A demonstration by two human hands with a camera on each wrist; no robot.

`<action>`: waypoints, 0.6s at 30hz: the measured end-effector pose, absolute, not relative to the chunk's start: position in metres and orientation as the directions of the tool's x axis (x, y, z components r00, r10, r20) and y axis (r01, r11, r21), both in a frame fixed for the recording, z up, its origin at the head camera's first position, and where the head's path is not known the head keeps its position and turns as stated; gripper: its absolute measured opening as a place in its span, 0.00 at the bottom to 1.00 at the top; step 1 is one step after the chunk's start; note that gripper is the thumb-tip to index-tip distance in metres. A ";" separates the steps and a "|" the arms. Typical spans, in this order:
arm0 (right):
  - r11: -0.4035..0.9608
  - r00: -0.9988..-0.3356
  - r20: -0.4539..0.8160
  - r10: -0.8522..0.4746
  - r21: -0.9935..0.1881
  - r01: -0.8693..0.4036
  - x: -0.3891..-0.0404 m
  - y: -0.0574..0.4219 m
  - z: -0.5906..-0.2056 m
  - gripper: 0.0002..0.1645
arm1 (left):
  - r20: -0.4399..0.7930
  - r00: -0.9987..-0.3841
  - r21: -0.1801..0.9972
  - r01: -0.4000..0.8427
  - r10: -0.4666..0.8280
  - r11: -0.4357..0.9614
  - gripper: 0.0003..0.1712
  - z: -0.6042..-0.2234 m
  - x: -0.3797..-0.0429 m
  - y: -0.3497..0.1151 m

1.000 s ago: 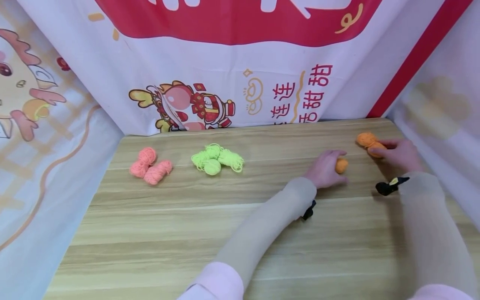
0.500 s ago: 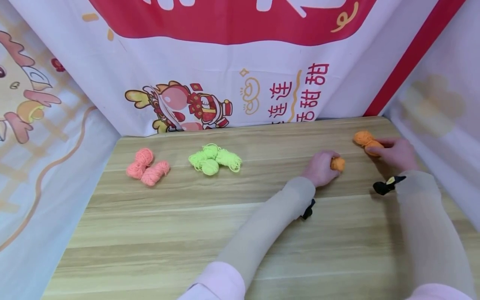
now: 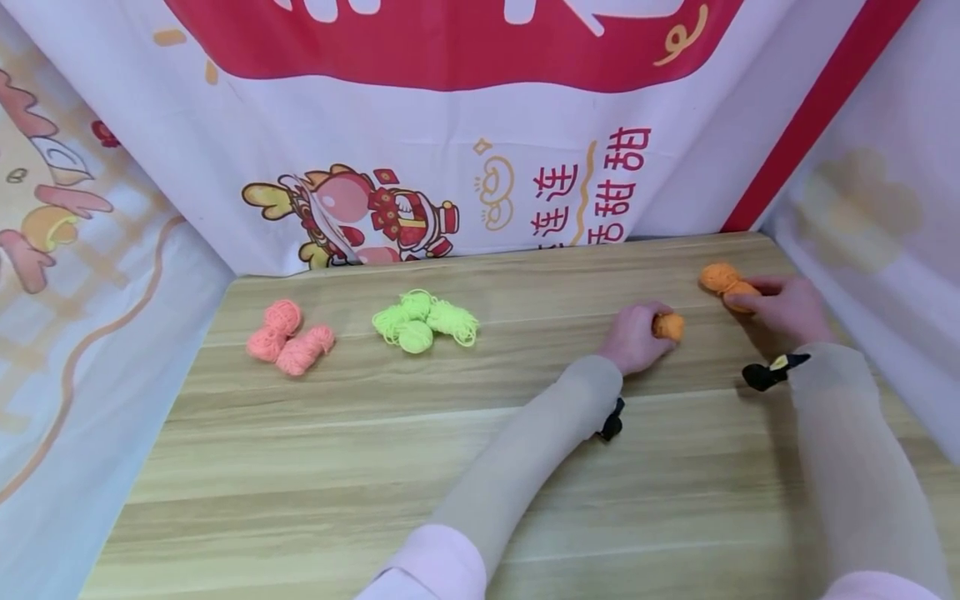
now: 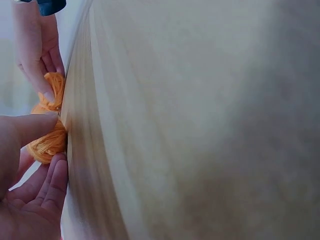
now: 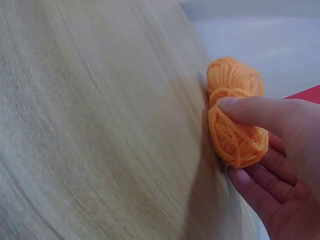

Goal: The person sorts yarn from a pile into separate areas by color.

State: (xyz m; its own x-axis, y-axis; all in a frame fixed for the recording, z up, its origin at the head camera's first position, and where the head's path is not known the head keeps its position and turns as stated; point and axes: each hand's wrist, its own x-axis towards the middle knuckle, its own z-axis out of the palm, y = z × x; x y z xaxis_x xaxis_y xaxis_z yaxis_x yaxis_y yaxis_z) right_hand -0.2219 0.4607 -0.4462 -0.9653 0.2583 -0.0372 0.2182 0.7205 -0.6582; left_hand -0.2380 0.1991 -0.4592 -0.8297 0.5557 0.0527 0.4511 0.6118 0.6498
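Note:
At the right of the head view, my left hand [image 3: 633, 337] holds a small bundle of orange yarn [image 3: 670, 326], partly hidden by the fingers. In the left wrist view, its thumb lies across the orange strands [image 4: 48, 145] and the fingers curl beneath. Farther right and back, my right hand [image 3: 795, 308] grips one end of another orange yarn skein [image 3: 718, 277], narrowed at its middle. The right wrist view shows the thumb over that skein [image 5: 235, 135] and the fingers under its lower end, close to the tabletop.
Coral yarn bundles [image 3: 283, 337] lie at the back left of the wooden table [image 3: 337, 467]. Light green yarn bundles [image 3: 416, 321] sit to the right of them. A printed cloth [image 3: 450, 167] hangs behind the table, with more cloth along both sides.
My left fingers, spread around the orange bundle a second ago, have closed on it. My right hand keeps its grip on the other skein. The head view has shifted slightly.

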 end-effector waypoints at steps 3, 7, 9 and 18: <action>0.721 -0.965 -0.046 0.257 -0.655 0.224 -0.223 0.461 -0.447 0.45 | 0.055 -0.838 0.661 0.438 0.543 0.609 0.28 -0.459 -0.239 0.200; 0.719 -0.965 -0.079 0.250 -0.652 0.240 -0.222 0.462 -0.446 0.48 | 0.040 -0.856 0.692 0.395 0.515 0.604 0.29 -0.456 -0.239 0.202; 0.714 -0.963 -0.091 0.253 -0.654 0.249 -0.222 0.462 -0.446 0.49 | 0.034 -0.857 0.701 0.387 0.514 0.599 0.31 -0.456 -0.238 0.203; 0.689 -0.961 -0.086 0.264 -0.681 0.250 -0.224 0.463 -0.451 0.50 | 0.066 -0.834 0.660 0.448 0.548 0.603 0.44 -0.457 -0.235 0.208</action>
State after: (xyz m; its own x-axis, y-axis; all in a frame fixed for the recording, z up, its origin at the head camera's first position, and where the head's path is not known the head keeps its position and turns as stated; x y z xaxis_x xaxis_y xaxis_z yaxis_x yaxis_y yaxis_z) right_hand -0.2241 0.4632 -0.4514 -0.9607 0.2637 -0.0863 0.2502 0.6886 -0.6806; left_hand -0.2354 0.2082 -0.4571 -0.8342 0.5476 0.0655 0.4477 0.6031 0.6602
